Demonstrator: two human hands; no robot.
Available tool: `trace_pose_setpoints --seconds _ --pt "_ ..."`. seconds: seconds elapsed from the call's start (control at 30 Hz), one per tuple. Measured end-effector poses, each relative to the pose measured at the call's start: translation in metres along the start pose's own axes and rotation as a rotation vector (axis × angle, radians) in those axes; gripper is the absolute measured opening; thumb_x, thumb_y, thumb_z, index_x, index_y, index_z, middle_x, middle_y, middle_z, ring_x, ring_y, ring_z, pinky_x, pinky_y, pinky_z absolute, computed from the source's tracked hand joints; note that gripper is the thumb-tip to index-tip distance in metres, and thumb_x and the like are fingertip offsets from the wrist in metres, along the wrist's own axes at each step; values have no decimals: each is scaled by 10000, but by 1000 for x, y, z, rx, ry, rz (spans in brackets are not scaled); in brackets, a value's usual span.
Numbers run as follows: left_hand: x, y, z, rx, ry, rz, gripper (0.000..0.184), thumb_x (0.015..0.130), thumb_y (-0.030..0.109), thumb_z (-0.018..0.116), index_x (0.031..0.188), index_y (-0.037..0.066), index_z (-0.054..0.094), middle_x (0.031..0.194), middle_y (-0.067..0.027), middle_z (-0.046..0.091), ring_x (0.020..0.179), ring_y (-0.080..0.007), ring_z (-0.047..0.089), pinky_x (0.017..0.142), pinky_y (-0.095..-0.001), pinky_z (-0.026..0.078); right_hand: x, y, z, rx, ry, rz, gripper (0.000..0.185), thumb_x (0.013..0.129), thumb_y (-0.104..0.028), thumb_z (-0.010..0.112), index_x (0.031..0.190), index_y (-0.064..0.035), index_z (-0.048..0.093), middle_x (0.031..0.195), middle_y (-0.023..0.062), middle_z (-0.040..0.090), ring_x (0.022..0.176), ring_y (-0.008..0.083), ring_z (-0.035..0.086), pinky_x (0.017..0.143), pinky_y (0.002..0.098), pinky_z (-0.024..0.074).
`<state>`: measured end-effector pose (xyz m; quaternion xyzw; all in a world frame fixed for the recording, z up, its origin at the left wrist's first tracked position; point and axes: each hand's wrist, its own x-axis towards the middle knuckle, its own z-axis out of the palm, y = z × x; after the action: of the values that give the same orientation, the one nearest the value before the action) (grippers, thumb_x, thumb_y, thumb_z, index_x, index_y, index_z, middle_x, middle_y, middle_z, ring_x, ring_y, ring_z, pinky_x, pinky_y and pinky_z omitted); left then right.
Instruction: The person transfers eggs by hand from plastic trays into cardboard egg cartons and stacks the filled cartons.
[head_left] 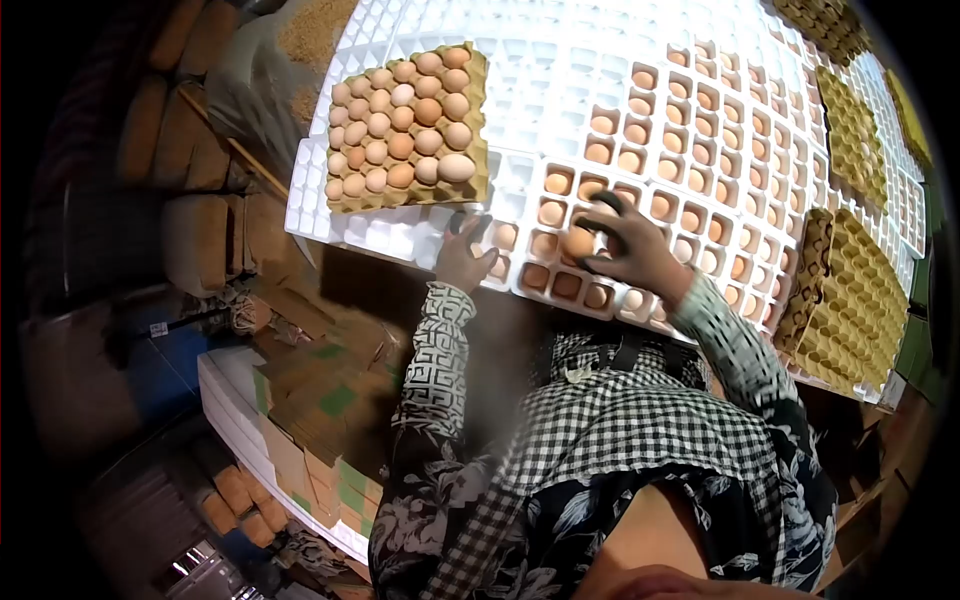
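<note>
My right hand (640, 245) has its dark-tipped fingers curled round a brown egg (578, 242), just over the white foam egg tray (520, 285). My left hand (465, 258) is at the near edge of the foam trays, its fingers apart and nothing visible in them. Right beside it, a pale egg (503, 236) sits in a foam cell. A pulp egg carton (478, 110) full of brown eggs rests on top of the foam trays, beyond my left hand. Many cells around my right hand contain eggs.
Stacked pulp cartons (850, 300) stand at the right edge, with another pulp carton (850, 130) behind them. Unfilled foam cells (500, 90) lie at the back. To the lower left is a white-rimmed box (235, 400) with flattened cardboard (320, 390).
</note>
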<state>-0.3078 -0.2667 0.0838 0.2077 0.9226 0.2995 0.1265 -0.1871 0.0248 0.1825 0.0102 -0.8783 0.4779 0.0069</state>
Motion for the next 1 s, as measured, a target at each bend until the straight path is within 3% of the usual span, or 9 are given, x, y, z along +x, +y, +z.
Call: trace_pose_setpoints --seconds 0.2,0.3,0.37,0.47,0.63,0.77,0.83,0.9,1.0 --pt "-14 -21 -10 -780 331 -296 479 811 -44 704 1271 -5 575 1223 -57 598 1035 -133 573 792 -253 516 125 38 88 -643 -329 -101 353 858 -144 639 1196 -239 670 1416 168 475 945 299 682 801 397 542" --pt "-27 -29 4 -213 704 40 398 828 -18 676 1219 -5 600 1227 -143 583 1124 -256 556 923 -376 484 124 32 84 -384 -108 -57 333 829 -136 678 1155 -203 695 1398 167 495 945 297 682 825 407 542" --pt "-27 -31 19 -52 454 52 422 834 46 655 1250 37 589 1315 -199 525 1237 -347 486 1054 -486 380 118 29 70 135 153 69 283 823 -71 713 1106 -90 695 1283 131 575 813 200 693 723 329 575" --pt "-31 -40 36 307 212 -60 547 834 250 646 1368 203 534 1437 -146 441 1364 -353 378 1090 -613 272 129 58 60 -7 591 21 245 832 -26 688 1077 -18 685 1226 138 590 779 188 687 680 278 579" --pt "-25 -38 35 353 316 69 456 887 233 570 1338 160 561 1366 -186 487 1317 -407 413 1065 -591 315 138 131 61 -713 265 -60 493 820 -162 657 1305 -141 569 1358 110 532 1328 345 422 1125 520 312" --pt "-21 -38 43 -55 401 159 593 830 -43 622 1382 -20 409 1310 -222 505 1198 -330 553 902 -411 529 54 66 0 -562 527 -17 469 864 -236 674 1317 -160 581 1327 119 551 1282 364 452 1107 550 315" --pt "-25 17 43 -400 370 27 441 849 -48 598 1281 -31 510 1264 -222 516 1161 -352 569 918 -392 531 -25 49 -64 -576 548 74 503 838 -231 727 1320 -165 603 1335 139 548 1270 363 468 1107 506 321" --pt "-14 5 66 -252 365 343 414 846 -48 586 1256 -21 531 1236 -215 519 1167 -354 563 911 -393 538 -111 43 -124 -722 669 356 633 735 -281 822 1323 -179 613 1362 149 536 1276 362 461 1096 504 327" --pt "1 77 84 -223 110 528 408 822 -76 563 1225 -8 547 1218 -206 515 1136 -343 562 935 -407 517 -241 33 -207 -978 262 1005 834 722 -309 832 1457 -186 457 1433 209 470 1374 389 378 1160 481 277"
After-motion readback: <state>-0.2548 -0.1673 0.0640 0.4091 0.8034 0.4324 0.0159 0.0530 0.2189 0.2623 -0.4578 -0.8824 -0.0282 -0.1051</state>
